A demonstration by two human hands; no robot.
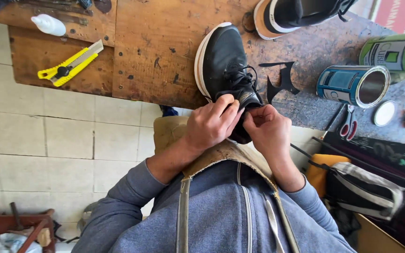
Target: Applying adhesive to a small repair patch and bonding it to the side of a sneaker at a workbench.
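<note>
A black sneaker with a white sole (221, 61) lies across the near edge of the wooden workbench (160, 42), heel end toward me. My left hand (212, 124) grips the heel and collar of the sneaker from the left. My right hand (269, 129) pinches the collar edge from the right, fingers closed on it. The heel itself is hidden under both hands. A tan leather apron (174, 133) covers my lap below the shoe.
A yellow utility knife (69, 65) and a white bottle (48, 24) lie at the bench's left. A second sneaker (296, 14), a black cut-out piece (282, 79), an open tin (355, 84), another can (394, 51), a lid (384, 113) and red-handled scissors (350, 124) sit to the right. A bag (366, 187) is on the floor.
</note>
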